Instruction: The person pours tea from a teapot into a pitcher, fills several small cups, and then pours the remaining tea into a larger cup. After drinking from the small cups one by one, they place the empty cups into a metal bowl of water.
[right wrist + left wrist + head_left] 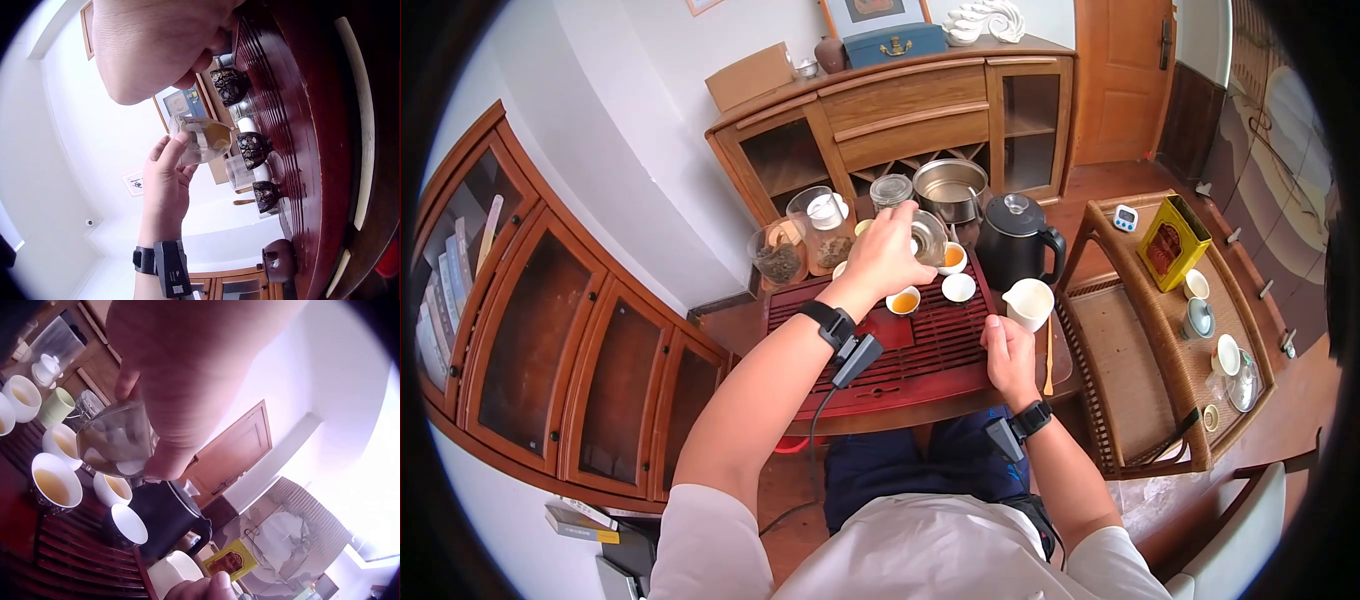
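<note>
My left hand [887,258] grips a clear glass tea pitcher [115,444], tilted over the cups, with amber tea gathered toward its lowered rim. White-lined tea cups with dark patterned outsides stand under and around it. One cup [903,302] nearest me has amber tea in it, and so does another cup [952,258] behind. A third cup [958,288] shows a bare white inside. My right hand [1010,357] rests by the tray's right edge, fingers curled with nothing seen in them. Right beside it stands a white spouted pitcher [1030,304], overlapped by the fingers in the left wrist view.
The cups stand on a red slatted tea tray [870,375]. A black kettle [1012,245] and a steel pot [950,190] are behind it; glass jars [780,258] line the back left. A rattan cart [1120,345] on the right carries a yellow tin [1173,243] and cups.
</note>
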`<state>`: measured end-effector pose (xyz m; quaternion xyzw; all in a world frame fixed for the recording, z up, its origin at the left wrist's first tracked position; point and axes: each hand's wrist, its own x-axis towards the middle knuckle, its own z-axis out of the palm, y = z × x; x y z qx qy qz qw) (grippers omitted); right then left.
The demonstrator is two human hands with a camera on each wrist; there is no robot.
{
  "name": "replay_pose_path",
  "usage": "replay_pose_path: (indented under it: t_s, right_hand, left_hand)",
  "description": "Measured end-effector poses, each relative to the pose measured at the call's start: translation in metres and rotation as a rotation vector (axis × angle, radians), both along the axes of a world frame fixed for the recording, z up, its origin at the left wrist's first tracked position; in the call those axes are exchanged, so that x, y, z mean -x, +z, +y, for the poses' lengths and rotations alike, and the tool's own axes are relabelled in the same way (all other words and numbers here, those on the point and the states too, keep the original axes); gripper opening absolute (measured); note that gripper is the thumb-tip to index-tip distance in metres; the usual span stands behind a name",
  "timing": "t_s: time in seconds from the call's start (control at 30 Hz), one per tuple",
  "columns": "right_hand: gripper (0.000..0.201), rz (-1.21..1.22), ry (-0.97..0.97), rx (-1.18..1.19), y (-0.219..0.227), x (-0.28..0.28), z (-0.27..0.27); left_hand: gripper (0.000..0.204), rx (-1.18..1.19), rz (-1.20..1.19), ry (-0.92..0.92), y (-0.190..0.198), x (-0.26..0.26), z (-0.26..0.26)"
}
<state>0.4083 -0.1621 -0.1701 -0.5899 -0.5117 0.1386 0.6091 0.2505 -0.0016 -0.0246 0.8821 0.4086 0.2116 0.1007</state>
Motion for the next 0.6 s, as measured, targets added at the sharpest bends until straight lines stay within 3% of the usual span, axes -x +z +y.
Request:
replay_pose_path:
  t_s: [0.3, 0.6]
  right_hand:
    - [0.043, 0.021, 0.0, -0.026, -0.001, 0.0, 0.001]
    - [0.043, 0.034, 0.007, -0.038, -0.001, 0.0, 0.001]
  left_hand:
    - [0.099, -0.06, 0.186, -0.051, 0.003, -0.022, -0.008]
    - [0.089, -0.3, 0.265, -0.187, -0.021, -0.026, 0.001]
